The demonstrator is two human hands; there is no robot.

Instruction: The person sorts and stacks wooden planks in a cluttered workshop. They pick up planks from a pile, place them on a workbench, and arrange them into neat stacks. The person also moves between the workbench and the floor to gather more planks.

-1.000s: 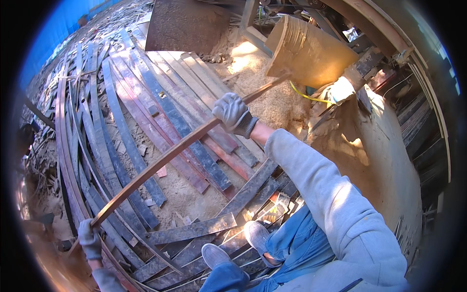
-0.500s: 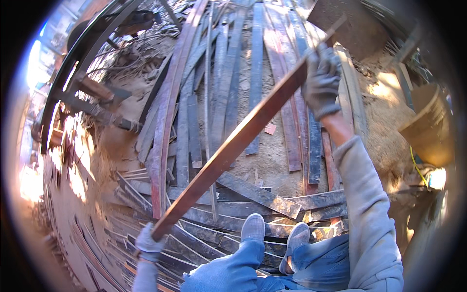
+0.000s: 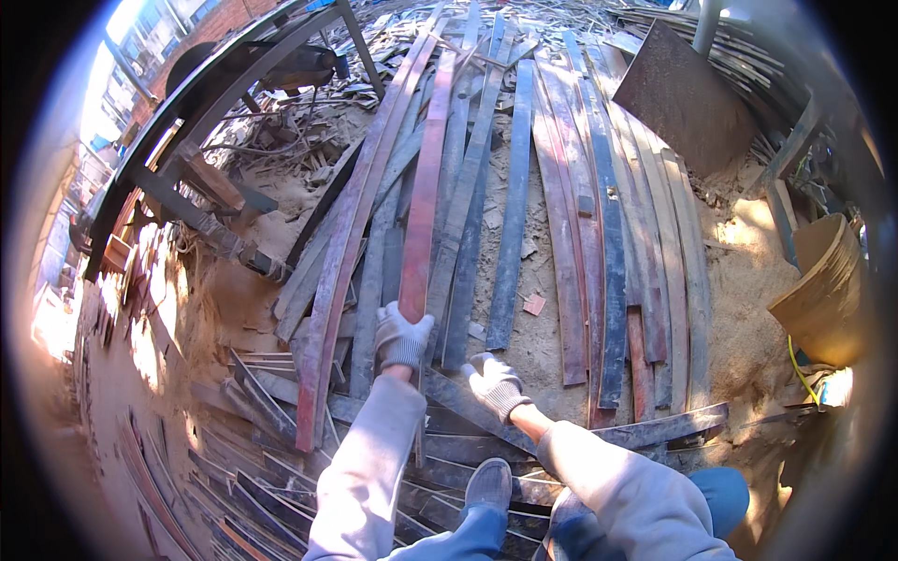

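Near centre, the left hand (image 3: 402, 338) grips a reddish plank (image 3: 427, 187).

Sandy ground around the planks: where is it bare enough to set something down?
Likely best: sand between the rightmost long plank and the curved yellowish sheet. Narrower: the scrap-littered strip between the dark plank and purplish plank. Crowded: overlapping planks around the left hand and shoes.
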